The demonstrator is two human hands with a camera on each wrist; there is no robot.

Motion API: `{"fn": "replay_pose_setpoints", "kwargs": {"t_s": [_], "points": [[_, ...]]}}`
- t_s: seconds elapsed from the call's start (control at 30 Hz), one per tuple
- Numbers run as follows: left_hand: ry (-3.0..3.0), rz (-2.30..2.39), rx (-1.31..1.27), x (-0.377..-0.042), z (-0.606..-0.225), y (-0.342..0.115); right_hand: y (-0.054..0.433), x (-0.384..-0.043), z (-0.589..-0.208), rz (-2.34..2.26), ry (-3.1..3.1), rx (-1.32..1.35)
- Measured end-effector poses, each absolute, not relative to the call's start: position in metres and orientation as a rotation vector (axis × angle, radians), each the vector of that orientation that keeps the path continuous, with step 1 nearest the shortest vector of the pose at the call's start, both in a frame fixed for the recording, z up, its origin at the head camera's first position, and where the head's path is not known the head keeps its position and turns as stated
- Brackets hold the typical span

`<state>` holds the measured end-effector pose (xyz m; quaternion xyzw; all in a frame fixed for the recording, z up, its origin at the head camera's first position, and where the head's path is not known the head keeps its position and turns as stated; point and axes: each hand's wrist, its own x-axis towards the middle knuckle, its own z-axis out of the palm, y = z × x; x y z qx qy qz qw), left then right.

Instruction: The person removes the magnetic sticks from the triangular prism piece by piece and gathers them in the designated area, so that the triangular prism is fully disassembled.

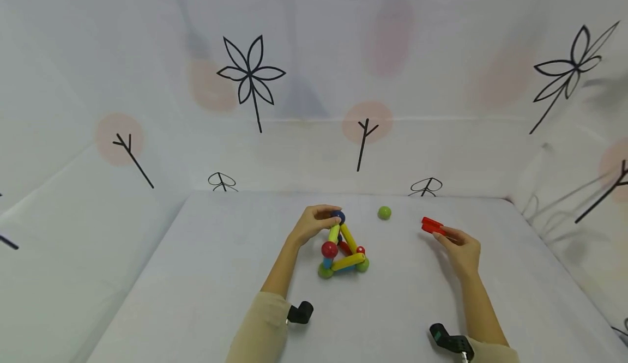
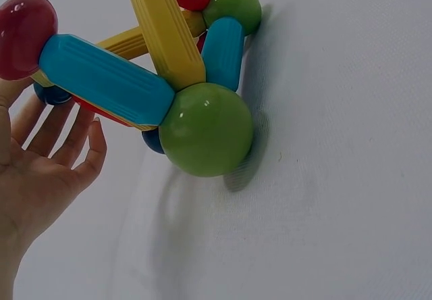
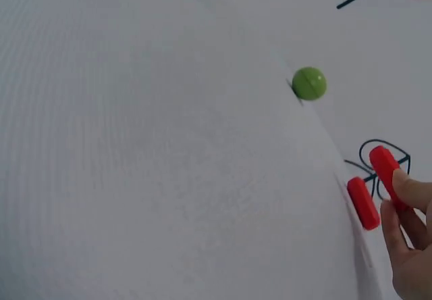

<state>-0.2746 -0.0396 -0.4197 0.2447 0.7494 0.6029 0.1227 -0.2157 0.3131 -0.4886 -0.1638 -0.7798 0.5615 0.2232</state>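
Observation:
A frame of coloured magnetic-style rods and balls (image 1: 348,261) stands on the table. At its top, my left hand (image 1: 314,224) holds a dark blue ball (image 1: 339,217) between thumb and fingers. In the left wrist view, a red ball (image 2: 27,35), a light blue rod (image 2: 108,80), a yellow rod (image 2: 165,33) and a green ball (image 2: 206,130) join in the frame, partly covering the fingers. To the right, my right hand (image 1: 460,247) pinches a red rod (image 3: 383,165). Beside that rod is a second red rod (image 3: 364,203), seemingly lying on the table.
A loose green ball (image 1: 385,212) lies near the back of the white table (image 1: 235,259), between the frame and the red rods. Behind the table rises a pale curtain (image 1: 304,150) with printed plant drawings. Black wrist cameras sit on both forearms.

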Motion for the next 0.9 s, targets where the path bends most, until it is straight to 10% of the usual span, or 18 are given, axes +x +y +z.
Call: {"fn": "replay_pose_setpoints", "kwargs": {"t_s": [0.9], "points": [[2.190, 1.816, 0.674, -0.294, -0.451, -0.036, 0.328, -0.230, -0.512, 1.194, -2.453, -0.554]]}}
